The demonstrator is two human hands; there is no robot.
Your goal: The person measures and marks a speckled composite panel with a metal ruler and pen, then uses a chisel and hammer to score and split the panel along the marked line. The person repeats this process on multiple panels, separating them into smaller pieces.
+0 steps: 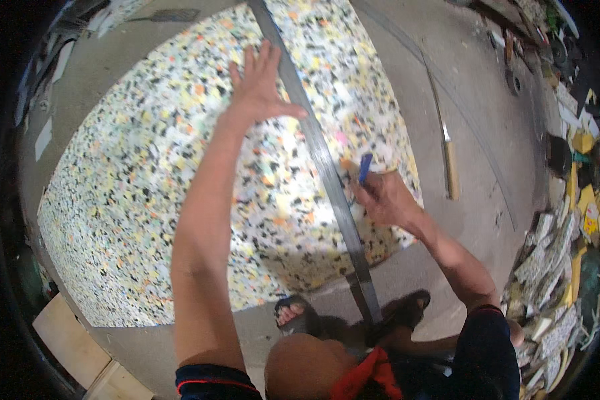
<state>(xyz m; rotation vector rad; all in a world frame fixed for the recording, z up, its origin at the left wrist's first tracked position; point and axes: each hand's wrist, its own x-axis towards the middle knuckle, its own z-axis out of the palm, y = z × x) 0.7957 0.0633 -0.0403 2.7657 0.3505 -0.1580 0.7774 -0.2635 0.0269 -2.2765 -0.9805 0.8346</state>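
Note:
A large speckled multicoloured foam sheet (147,167) lies flat on the floor in front of me. Across it, from the far edge down towards my feet, runs a long dark straightedge (323,160). My left hand (259,87) lies with its fingers spread at the far part of the straightedge, the thumb and fingertips on or beside the bar. On the bar's right side, low over the sheet, my right hand (392,200) is closed around a slim blue pen-like tool (365,168). Its tip is too blurred to make out.
A long thin-bladed knife with a wooden handle (452,173) rests on the floor right of the sheet. Further right is a heap of foam scraps (547,267). Pale boards (73,337) lie at lower left. My sandalled foot (292,313) is at the sheet's near edge.

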